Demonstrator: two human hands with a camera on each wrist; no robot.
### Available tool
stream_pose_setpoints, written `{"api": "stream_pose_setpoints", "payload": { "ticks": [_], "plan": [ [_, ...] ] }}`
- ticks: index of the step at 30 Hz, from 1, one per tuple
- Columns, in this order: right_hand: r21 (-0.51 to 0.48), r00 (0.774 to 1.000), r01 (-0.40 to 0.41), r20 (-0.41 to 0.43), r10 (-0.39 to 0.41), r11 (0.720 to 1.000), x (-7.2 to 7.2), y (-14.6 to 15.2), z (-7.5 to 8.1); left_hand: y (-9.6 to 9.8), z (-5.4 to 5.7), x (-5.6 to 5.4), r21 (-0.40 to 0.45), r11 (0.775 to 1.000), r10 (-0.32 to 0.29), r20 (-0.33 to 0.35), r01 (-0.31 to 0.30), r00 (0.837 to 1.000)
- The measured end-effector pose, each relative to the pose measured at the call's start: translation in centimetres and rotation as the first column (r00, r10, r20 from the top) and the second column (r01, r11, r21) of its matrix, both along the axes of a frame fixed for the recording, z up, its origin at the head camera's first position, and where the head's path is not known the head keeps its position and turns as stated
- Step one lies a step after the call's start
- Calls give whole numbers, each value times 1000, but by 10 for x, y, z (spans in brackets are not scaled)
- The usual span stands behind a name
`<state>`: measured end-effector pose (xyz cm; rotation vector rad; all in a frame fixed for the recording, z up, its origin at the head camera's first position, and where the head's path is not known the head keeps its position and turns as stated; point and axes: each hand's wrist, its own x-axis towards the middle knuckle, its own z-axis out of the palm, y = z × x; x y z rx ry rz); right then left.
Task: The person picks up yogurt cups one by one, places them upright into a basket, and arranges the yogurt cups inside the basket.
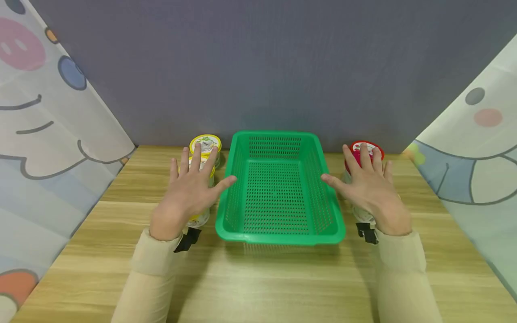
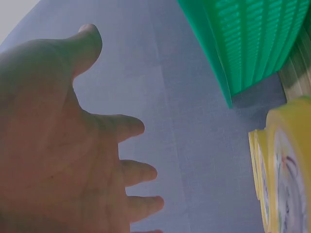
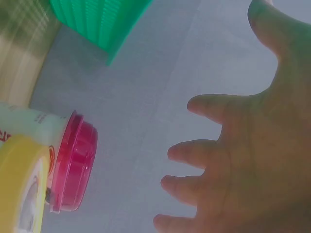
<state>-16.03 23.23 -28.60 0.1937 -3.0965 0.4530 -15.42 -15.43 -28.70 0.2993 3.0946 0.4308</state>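
Both hands hover palm down with fingers spread, holding nothing. My left hand (image 1: 187, 193) is above a row of tubs with yellow lids (image 1: 207, 142) on the left, hiding part of them. Over on the right, my right hand (image 1: 371, 190) partly covers a tub with a red lid (image 1: 357, 147). The right wrist view shows that red-lidded tub (image 3: 80, 165) beside a yellow-lidded tub (image 3: 24, 182). A green plastic basket (image 1: 274, 238), with slotted walls and nothing in it, stands between the hands, touched by neither.
The wood-grain table (image 1: 278, 287) ends at a grey panel (image 1: 274, 67) just behind the basket. Cartoon-printed cloth hangs along the left side (image 1: 48, 148) and the right side (image 1: 476, 148).
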Motion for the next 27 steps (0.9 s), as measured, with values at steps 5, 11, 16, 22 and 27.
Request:
{"api": "stream_pose_setpoints", "payload": {
  "ticks": [5, 11, 16, 22, 27],
  "plan": [
    [15, 999, -21, -35, 22, 1000, -1, -3, 1, 5, 0, 0, 9, 999, -30, -24, 31, 999],
    [-7, 998, -34, -45, 34, 999, 3, 0, 1, 13, -4, 3, 17, 995, -95, -54, 96, 994],
    [-6, 996, -53, -70, 52, 999, 4, 2, -1, 16, -9, 4, 18, 991, -132, -57, 133, 990],
    [18, 989, -81, -123, 83, 997, 6, 10, -5, 22, -15, 4, -21, 987, -160, -55, 159, 986],
    [51, 983, -118, -136, 124, 992, 8, 18, -8, 26, -19, 6, -41, 992, -119, -74, 116, 990]
  ]
}}
